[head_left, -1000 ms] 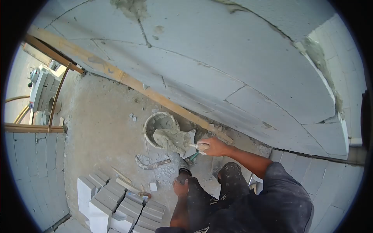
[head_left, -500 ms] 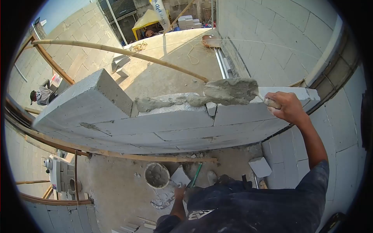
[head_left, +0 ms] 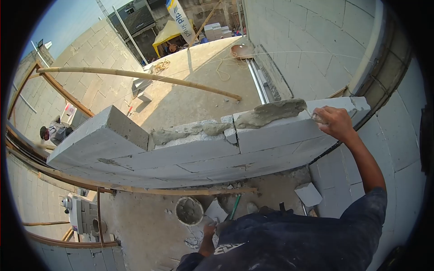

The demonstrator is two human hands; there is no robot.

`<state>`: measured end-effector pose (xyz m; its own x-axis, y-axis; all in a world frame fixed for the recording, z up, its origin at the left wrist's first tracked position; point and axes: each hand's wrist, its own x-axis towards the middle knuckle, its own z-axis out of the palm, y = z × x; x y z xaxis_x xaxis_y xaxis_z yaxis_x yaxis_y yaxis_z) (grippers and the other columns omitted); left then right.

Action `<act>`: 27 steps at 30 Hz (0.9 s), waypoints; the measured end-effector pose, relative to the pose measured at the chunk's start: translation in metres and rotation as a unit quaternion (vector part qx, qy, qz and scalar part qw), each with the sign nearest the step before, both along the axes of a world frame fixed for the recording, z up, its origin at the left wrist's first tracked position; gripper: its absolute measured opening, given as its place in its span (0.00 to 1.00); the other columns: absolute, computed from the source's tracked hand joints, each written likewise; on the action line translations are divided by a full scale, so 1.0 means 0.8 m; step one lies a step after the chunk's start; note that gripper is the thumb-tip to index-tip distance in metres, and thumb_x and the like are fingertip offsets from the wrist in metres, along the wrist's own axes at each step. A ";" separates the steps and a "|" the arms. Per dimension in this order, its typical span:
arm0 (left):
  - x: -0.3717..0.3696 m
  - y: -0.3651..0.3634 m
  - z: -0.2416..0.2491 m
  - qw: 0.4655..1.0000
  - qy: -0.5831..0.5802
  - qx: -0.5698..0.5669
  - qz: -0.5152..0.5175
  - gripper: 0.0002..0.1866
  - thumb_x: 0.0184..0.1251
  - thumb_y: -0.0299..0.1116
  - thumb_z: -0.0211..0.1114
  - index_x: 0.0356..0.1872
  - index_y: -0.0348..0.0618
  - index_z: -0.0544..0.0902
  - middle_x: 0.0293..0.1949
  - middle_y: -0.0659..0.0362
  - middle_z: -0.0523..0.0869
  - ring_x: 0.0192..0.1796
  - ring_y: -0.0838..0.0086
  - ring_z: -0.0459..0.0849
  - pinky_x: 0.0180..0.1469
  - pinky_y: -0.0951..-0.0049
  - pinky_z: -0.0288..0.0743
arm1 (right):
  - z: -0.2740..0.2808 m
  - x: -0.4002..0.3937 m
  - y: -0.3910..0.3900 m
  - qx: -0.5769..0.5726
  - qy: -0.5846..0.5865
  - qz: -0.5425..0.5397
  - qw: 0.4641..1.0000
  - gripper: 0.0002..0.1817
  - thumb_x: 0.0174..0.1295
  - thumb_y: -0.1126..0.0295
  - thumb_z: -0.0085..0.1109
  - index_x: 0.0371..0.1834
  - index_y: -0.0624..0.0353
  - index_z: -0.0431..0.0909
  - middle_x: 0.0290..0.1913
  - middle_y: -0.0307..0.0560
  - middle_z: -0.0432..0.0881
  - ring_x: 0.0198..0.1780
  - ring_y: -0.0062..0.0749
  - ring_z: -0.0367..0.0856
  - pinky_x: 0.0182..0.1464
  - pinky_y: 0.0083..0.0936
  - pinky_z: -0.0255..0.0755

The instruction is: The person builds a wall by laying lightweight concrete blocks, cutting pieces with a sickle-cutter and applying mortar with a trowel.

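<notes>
My right hand [head_left: 333, 122] is closed round a trowel handle at the right part of the block wall [head_left: 194, 156]. The mortar-covered trowel blade [head_left: 285, 109] lies low along the wall's top. Grey mortar [head_left: 190, 131] runs left from there to a raised block [head_left: 101, 135]. Down at the lower middle, my left hand [head_left: 209, 229] is small and near a pale block piece [head_left: 217, 210]; its fingers are too unclear to tell what they hold. A bucket of mortar [head_left: 189, 211] stands on the floor beside it.
A bamboo pole [head_left: 149, 77] slants behind the wall. String crosses above it. At the left, another person [head_left: 56, 132] is bent near a block wall. A loose block [head_left: 308, 194] lies at the lower right, and a wooden strip [head_left: 181, 191] runs along the wall's foot.
The trowel has tilted and come down against the wall's top, with mortar now spread there. The view has shifted slightly. The left hand stays low.
</notes>
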<state>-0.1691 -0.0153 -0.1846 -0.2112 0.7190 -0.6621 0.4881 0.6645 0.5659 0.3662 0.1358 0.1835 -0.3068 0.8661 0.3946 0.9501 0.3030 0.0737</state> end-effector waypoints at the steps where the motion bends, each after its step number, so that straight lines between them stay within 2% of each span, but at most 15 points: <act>1: -0.020 -0.011 -0.036 1.000 0.000 -0.001 -0.004 0.30 0.51 0.50 0.66 0.46 0.32 0.77 0.40 0.44 0.83 0.47 0.55 0.80 0.51 0.63 0.71 | -0.004 0.006 -0.005 0.005 -0.004 -0.010 1.000 0.22 0.41 0.68 0.65 0.44 0.53 0.75 0.30 0.43 0.78 0.30 0.37 0.79 0.31 0.31 0.73; 2: -0.054 -0.027 -0.091 0.979 0.091 0.006 -0.182 0.30 0.50 0.51 0.66 0.45 0.32 0.78 0.41 0.44 0.82 0.47 0.56 0.80 0.51 0.63 0.71 | -0.006 0.014 -0.010 0.006 -0.003 -0.014 1.000 0.22 0.41 0.68 0.65 0.44 0.53 0.75 0.30 0.43 0.78 0.30 0.37 0.79 0.31 0.31 0.73; 3: -0.074 -0.030 -0.126 0.919 0.179 0.016 -0.351 0.31 0.49 0.52 0.67 0.44 0.32 0.79 0.43 0.44 0.82 0.48 0.56 0.80 0.50 0.63 0.72 | -0.006 0.022 -0.013 0.016 -0.015 -0.028 0.999 0.22 0.41 0.68 0.65 0.44 0.53 0.75 0.30 0.43 0.78 0.30 0.37 0.79 0.31 0.31 0.73; 4: -0.080 -0.028 -0.138 0.918 0.179 0.018 -0.353 0.31 0.49 0.52 0.67 0.44 0.32 0.79 0.43 0.44 0.82 0.48 0.56 0.80 0.50 0.63 0.72 | -0.006 0.028 -0.017 0.024 -0.026 -0.041 0.999 0.22 0.41 0.69 0.65 0.44 0.52 0.74 0.29 0.43 0.77 0.30 0.37 0.79 0.31 0.32 0.73; 5: -0.086 -0.034 -0.143 0.977 0.117 -0.035 -0.173 0.32 0.48 0.52 0.67 0.45 0.32 0.79 0.44 0.44 0.82 0.49 0.56 0.80 0.51 0.63 0.71 | -0.009 0.029 -0.023 0.021 -0.026 -0.043 0.999 0.22 0.41 0.69 0.65 0.44 0.52 0.74 0.29 0.43 0.77 0.30 0.37 0.79 0.31 0.32 0.73; 6: -0.082 -0.033 -0.134 0.995 0.051 -0.085 0.013 0.33 0.47 0.53 0.67 0.46 0.32 0.78 0.45 0.44 0.81 0.50 0.57 0.79 0.52 0.64 0.71 | -0.011 0.029 -0.029 0.028 -0.014 -0.069 0.997 0.22 0.42 0.69 0.65 0.45 0.52 0.74 0.31 0.43 0.76 0.31 0.38 0.79 0.31 0.32 0.72; 10: -0.078 -0.018 -0.120 0.996 0.054 -0.060 -0.032 0.34 0.47 0.52 0.68 0.48 0.32 0.77 0.47 0.44 0.81 0.51 0.57 0.79 0.53 0.65 0.70 | -0.022 -0.001 -0.037 0.071 0.025 -0.147 0.986 0.22 0.44 0.70 0.63 0.46 0.53 0.73 0.36 0.46 0.72 0.34 0.41 0.76 0.35 0.34 0.72; 11: -0.082 -0.013 -0.142 0.998 0.040 -0.049 0.009 0.33 0.47 0.51 0.68 0.48 0.31 0.77 0.45 0.44 0.82 0.49 0.57 0.80 0.52 0.65 0.71 | -0.033 -0.011 -0.037 0.087 0.049 -0.130 0.986 0.21 0.47 0.71 0.62 0.47 0.55 0.72 0.38 0.49 0.69 0.34 0.44 0.75 0.37 0.37 0.71; 15: -0.060 0.028 -0.103 0.999 0.023 -0.024 -0.015 0.33 0.49 0.50 0.68 0.50 0.31 0.76 0.43 0.43 0.82 0.49 0.56 0.80 0.52 0.65 0.71 | -0.097 -0.047 -0.042 0.102 0.050 -0.138 0.984 0.20 0.47 0.72 0.60 0.46 0.56 0.70 0.37 0.51 0.69 0.34 0.45 0.76 0.34 0.37 0.72; 18: -0.034 0.058 -0.064 0.998 0.053 0.010 -0.040 0.32 0.50 0.48 0.67 0.50 0.31 0.76 0.37 0.44 0.84 0.43 0.60 0.83 0.48 0.66 0.73 | -0.144 -0.050 -0.054 0.071 0.035 -0.165 0.983 0.19 0.48 0.72 0.59 0.45 0.57 0.69 0.37 0.52 0.68 0.33 0.46 0.76 0.30 0.37 0.73; 21: -0.004 0.067 0.014 0.999 -0.017 0.038 0.001 0.29 0.52 0.44 0.68 0.50 0.30 0.75 0.27 0.50 0.83 0.30 0.71 0.82 0.39 0.69 0.75 | -0.167 -0.038 -0.092 0.076 0.045 -0.230 0.969 0.17 0.49 0.73 0.59 0.44 0.58 0.69 0.39 0.53 0.69 0.33 0.47 0.77 0.27 0.37 0.73; 22: -0.009 0.057 0.009 0.999 -0.014 0.036 0.014 0.29 0.52 0.44 0.68 0.50 0.30 0.75 0.27 0.50 0.83 0.30 0.71 0.82 0.39 0.69 0.75 | -0.170 -0.035 -0.109 0.063 0.048 -0.252 0.964 0.16 0.49 0.73 0.59 0.43 0.58 0.69 0.40 0.54 0.69 0.33 0.47 0.77 0.28 0.37 0.73; 24: -0.026 0.045 -0.018 0.997 -0.013 0.069 0.020 0.25 0.52 0.43 0.68 0.45 0.31 0.78 0.35 0.49 0.84 0.33 0.68 0.84 0.36 0.70 0.74 | -0.169 -0.041 -0.141 0.078 0.073 -0.282 0.953 0.16 0.51 0.75 0.58 0.44 0.62 0.68 0.43 0.57 0.70 0.35 0.51 0.77 0.30 0.37 0.72; 25: -0.043 0.030 -0.054 0.992 0.042 0.114 -0.019 0.25 0.52 0.45 0.67 0.44 0.34 0.79 0.33 0.48 0.84 0.34 0.67 0.84 0.38 0.68 0.74 | -0.169 -0.050 -0.154 0.079 0.104 -0.280 0.951 0.16 0.52 0.76 0.57 0.45 0.64 0.67 0.45 0.58 0.69 0.35 0.53 0.76 0.31 0.37 0.72; 27: -0.099 -0.005 -0.164 0.955 0.123 0.191 -0.188 0.26 0.50 0.47 0.68 0.44 0.36 0.79 0.30 0.47 0.84 0.33 0.66 0.83 0.38 0.68 0.74 | -0.164 -0.085 -0.159 0.076 0.137 -0.266 0.951 0.17 0.53 0.77 0.57 0.46 0.66 0.67 0.46 0.59 0.69 0.35 0.55 0.75 0.32 0.36 0.71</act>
